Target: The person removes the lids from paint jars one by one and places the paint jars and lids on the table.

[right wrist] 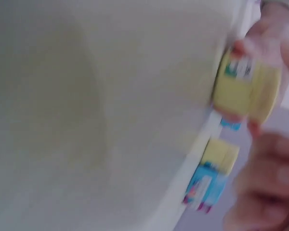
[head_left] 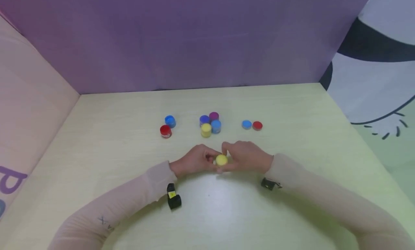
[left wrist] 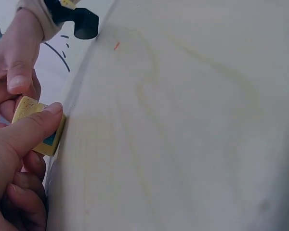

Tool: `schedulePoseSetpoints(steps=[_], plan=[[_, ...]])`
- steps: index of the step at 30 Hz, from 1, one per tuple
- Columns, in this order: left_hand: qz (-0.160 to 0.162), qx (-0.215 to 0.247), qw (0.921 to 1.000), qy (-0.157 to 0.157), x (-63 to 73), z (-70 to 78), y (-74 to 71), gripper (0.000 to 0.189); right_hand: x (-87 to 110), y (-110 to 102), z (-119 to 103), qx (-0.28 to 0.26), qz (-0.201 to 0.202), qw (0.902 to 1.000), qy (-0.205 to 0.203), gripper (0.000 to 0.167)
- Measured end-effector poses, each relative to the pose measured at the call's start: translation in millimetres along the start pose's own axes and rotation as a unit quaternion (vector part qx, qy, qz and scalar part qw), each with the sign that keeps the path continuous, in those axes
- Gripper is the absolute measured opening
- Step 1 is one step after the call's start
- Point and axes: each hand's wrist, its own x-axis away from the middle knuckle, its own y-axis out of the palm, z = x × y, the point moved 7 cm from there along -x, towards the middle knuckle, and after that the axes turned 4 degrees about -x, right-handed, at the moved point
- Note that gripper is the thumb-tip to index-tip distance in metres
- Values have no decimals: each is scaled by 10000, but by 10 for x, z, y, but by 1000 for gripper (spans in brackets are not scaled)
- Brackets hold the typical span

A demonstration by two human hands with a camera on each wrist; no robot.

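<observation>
Between the two hands is a small yellow jar (head_left: 222, 160) with a yellow lid (right wrist: 266, 94), held upright just above the table in the head view. My left hand (head_left: 198, 159) grips the jar's body; in the left wrist view its thumb (left wrist: 41, 125) lies across the label side. From the other side my right hand (head_left: 248, 157) pinches around the lid, thumb and forefinger at opposite edges. Its other fingers (right wrist: 267, 180) are curled beside the jar. A yellow jar (head_left: 206, 130) stands beyond the hands, close against a light-blue jar (head_left: 216, 126).
Behind these stand a dark-blue jar (head_left: 204, 119) and a purple jar (head_left: 214, 116). At left, a red jar (head_left: 165, 131) sits near a blue jar (head_left: 170, 121). A blue lid (head_left: 246, 124) and a red lid (head_left: 257, 125) lie right of the group. A purple panel (head_left: 201, 44) borders the table's far edge.
</observation>
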Motion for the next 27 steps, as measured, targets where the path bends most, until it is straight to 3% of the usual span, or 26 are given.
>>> schedulePoseSetpoints(steps=[5,12,21,27], plan=[[4,15,9999,-118,6,-16,-7,33,38,-7,-69,-13,290,9984,491,42],[3,-22,10000,-76,-7,-20,1,33,28,10,-94,-56,279,9954,917,40],[-113,86,9999,-86,-11,-37,18,33,-14,24,-102,-71,253,9982,547,34],[-117,70,9999,-80,-14,-41,19,34,-39,18,-108,11,-10,9996,298,30]])
